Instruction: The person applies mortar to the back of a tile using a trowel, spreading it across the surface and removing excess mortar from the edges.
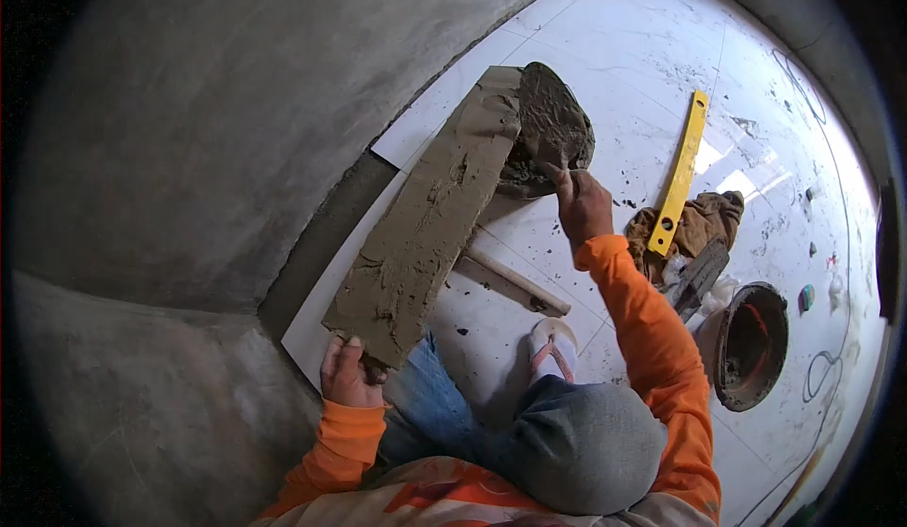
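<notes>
A long rectangular slab, likely a tile strip, coated in wet grey mortar [425, 215] lies slanted in front of me. My left hand [351, 376] grips its near end, thumb on top and fingers curled at the edge. Against its far end stands a dark, rounded container of mortar [557, 116]. My right hand [581, 204] is closed at the container's near side, fingers pointing into the mortar. Whatever it grips is hidden by the fingers and the mortar. A wooden handle [518, 283] sticks out from under the slab's right edge.
To the right, a yellow spirit level [680, 173] rests on a brown cloth [704, 225]. A dirty bucket [753, 348] lies nearby. A thin cable [844, 244] runs along the right. Grey walls [217, 130] rise at left; white floor tiles [624, 36] carry mortar crumbs. My sandalled foot [553, 348] is below.
</notes>
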The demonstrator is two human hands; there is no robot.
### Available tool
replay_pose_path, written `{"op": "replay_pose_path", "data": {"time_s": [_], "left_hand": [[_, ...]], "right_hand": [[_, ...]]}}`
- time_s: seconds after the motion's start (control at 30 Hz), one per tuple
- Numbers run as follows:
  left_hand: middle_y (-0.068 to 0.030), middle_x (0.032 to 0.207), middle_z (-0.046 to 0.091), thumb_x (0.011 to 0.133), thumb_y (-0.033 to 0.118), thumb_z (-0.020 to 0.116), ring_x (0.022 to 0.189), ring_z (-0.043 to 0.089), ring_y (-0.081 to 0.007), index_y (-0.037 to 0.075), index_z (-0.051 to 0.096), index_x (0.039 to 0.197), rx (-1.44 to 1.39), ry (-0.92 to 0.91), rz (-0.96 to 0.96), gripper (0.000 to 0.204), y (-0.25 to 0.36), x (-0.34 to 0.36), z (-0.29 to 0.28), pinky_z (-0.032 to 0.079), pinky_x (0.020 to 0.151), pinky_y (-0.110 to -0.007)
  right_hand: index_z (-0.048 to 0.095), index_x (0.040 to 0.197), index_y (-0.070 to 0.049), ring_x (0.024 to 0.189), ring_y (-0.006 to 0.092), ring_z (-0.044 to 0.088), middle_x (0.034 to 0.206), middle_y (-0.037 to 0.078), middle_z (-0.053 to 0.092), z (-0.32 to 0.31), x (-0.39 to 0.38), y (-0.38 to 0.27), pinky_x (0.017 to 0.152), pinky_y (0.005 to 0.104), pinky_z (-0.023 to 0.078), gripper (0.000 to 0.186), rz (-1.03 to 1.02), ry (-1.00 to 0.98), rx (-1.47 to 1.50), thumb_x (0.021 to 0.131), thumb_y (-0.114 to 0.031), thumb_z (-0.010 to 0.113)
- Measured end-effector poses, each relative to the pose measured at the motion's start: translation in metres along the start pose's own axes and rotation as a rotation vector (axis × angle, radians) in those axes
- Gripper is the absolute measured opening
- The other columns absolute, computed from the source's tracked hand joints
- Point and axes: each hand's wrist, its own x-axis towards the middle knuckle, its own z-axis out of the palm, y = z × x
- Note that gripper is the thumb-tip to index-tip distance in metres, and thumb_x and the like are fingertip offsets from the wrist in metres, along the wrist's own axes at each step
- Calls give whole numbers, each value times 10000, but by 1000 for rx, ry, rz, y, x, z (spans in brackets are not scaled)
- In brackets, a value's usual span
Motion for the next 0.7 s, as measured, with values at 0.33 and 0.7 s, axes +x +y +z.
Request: {"op": "replay_pose_path", "data": {"time_s": [0.33,0.7], "left_hand": [[5,980,598,797,169,611,800,560,-148,120,545,1060,-58,-99,-46,275,20,-13,20,403,534,-290],[-63,1033,595,805,158,604,930,573,-199,79,556,1037,-151,-190,15,249,9,-8,42,492,754,-382]], "right_hand": [[518,789,12,688,436,543,697,248,553,-8,-51,-22,608,467,425,230,90,-158,136,883,-197,491],[548,903,-9,722,309,571,771,157,524,-100,-114,-86,624,386,459,176,-266,-764,372,849,-176,561]]}}
